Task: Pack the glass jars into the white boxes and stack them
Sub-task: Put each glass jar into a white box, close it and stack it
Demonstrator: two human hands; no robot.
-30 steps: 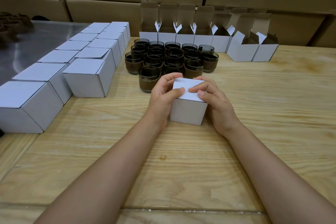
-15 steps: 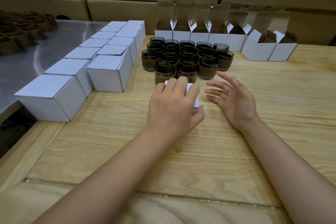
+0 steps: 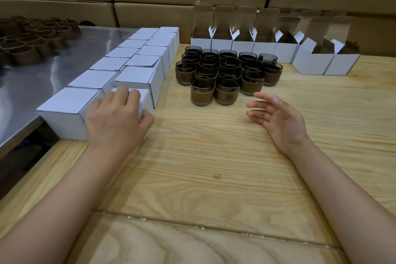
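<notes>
Gripping a closed white box (image 3: 146,99) from above with my left hand (image 3: 115,118), fingers curled over it, beside the closed boxes (image 3: 137,75); my right hand (image 3: 278,119) is open above the bench (image 3: 214,156); glass jars (image 3: 225,70) cluster just beyond it.

Left hand (image 3: 115,120) grips a closed box (image 3: 147,100) at the near end of the box rows (image 3: 137,75), left of the jars (image 3: 227,92). Right hand (image 3: 278,118), fingers loose, near-right of the jars. Open boxes (image 3: 242,49) behind the jars.
</notes>
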